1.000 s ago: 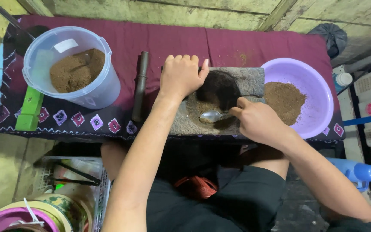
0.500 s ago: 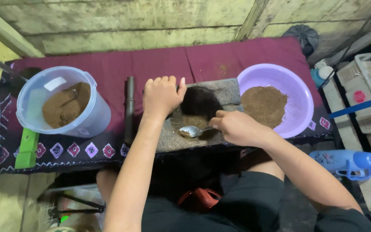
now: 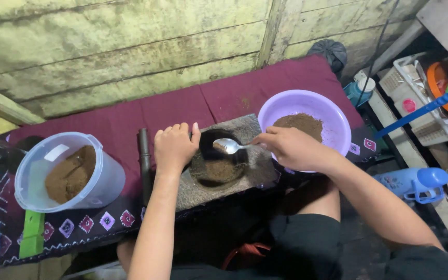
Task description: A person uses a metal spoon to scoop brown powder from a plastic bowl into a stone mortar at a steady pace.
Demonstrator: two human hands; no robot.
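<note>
1. Right hand (image 3: pixel 292 149): fingers pinched round the handle of a metal spoon (image 3: pixel 227 146), whose bowl carries a small heap of brown powder and hangs over the stone hollow.
2. Left hand (image 3: pixel 175 148): fingers together and curled, resting on the left edge of the stone mortar (image 3: pixel 219 166); it holds nothing and appears to steady the slab.
3. Stone mortar: a grey slab lying on the counter, with a dark round hollow that holds a thin layer of the same brown powder. The spoon bowl sits just above the hollow's upper edge.
4. Dark pestle (image 3: pixel 144 161): a long cylinder lying on the cloth just left of the slab, beside the left wrist and untouched.
5. Clear lidless bucket (image 3: pixel 71 173): well to the left, holding a mound of brown powder.
6. Purple bowl (image 3: pixel 307 129): just right of the slab and partly behind the right hand, with a heap of finer brown powder in it.
7. Counter (image 3: pixel 130 122): draped in a maroon cloth with a patterned border; a weathered plank wall stands behind it.
8. Risk, as judged: the spoon is heaped and held out level, so a tilt or a jolt of the wrist would shed powder onto the slab or cloth; a knock from the forearm could tip the bowl, which stands near the counter's front edge.
</note>
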